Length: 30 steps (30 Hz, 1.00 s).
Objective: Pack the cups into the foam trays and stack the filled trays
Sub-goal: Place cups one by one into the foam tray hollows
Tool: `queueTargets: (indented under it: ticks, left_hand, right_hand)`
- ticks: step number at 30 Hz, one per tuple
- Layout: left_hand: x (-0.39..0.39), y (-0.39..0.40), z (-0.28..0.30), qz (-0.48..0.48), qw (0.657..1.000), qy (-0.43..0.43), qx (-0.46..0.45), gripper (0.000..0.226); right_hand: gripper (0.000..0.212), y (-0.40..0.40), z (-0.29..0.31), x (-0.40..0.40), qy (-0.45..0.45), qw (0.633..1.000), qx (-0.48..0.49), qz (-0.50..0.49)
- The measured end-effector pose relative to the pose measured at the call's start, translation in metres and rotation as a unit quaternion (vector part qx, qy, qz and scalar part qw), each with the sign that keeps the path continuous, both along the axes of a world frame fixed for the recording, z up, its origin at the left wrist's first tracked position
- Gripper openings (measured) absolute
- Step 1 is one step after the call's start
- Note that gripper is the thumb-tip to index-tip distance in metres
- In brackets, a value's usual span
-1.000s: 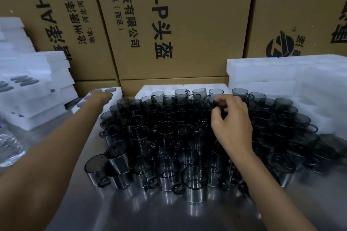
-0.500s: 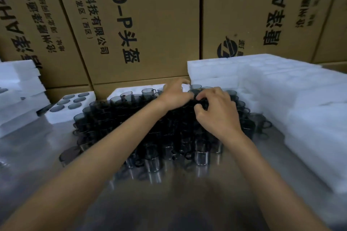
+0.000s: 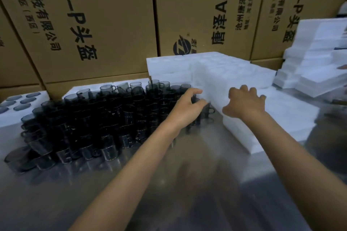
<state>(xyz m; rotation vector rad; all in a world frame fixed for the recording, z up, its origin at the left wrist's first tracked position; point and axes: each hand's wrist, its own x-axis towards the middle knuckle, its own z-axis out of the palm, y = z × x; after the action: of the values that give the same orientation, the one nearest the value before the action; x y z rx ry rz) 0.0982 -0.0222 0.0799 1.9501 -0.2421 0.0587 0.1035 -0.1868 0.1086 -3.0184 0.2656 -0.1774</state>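
— Changed since a moment back? Both at the cup cluster then, fingers among the rims.
— Split up now. Left hand [image 3: 185, 108] at the right edge of the smoky cups [image 3: 97, 116], fingers curled; holding one or not, cannot tell, too blurred.
— And the right hand [image 3: 244, 103]?
— Off the cups, over the near white foam tray [image 3: 272, 118], fingers spread and loose, gripping nothing.
— Meaning for the job?
— Probably fetching an empty tray to fill. Cups mostly unpacked, massed on the steel counter [image 3: 187, 184], left of the tray stack.
— Anything packed?
— One filled tray [image 3: 16, 107] at far left, dark cup mouths showing in its pockets. More white foam piled far right [image 3: 319, 62], cartons [image 3: 105, 20] behind.
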Motion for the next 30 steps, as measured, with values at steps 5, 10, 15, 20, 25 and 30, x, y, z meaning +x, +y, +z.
queueTargets:
  ticks: [5, 10, 15, 20, 25, 30]
  left_hand:
    - [-0.02, 0.009, -0.019, 0.008, 1.0, 0.018, -0.002, 0.04]
    - [-0.034, 0.04, -0.028, 0.029, 0.999, 0.037, -0.01, 0.034]
    - [-0.048, 0.069, -0.026, 0.051, 0.994, 0.055, -0.077, 0.016]
    - [-0.065, 0.107, -0.034, 0.024, 0.997, 0.071, 0.019, 0.017]
    - [-0.077, 0.152, -0.04, 0.02, 0.993, 0.087, 0.072, 0.01]
    - [-0.077, 0.19, -0.048, 0.141, 0.981, 0.014, 0.132, 0.014]
  right_hand:
    - [0.044, -0.016, -0.034, -0.005, 0.039, 0.999, 0.002, -0.003]
    - [0.025, 0.02, -0.01, -0.026, 0.02, 0.999, -0.038, 0.023]
    - [0.026, 0.091, 0.005, -0.077, -0.015, 0.986, -0.108, 0.129]
    - [0.046, 0.153, -0.023, -0.112, 0.041, 0.963, -0.05, 0.262]
    - [0.027, 0.175, -0.047, -0.122, 0.029, 0.935, 0.032, 0.353]
    - [0.034, 0.192, -0.068, -0.116, -0.007, 0.916, 0.098, 0.388]
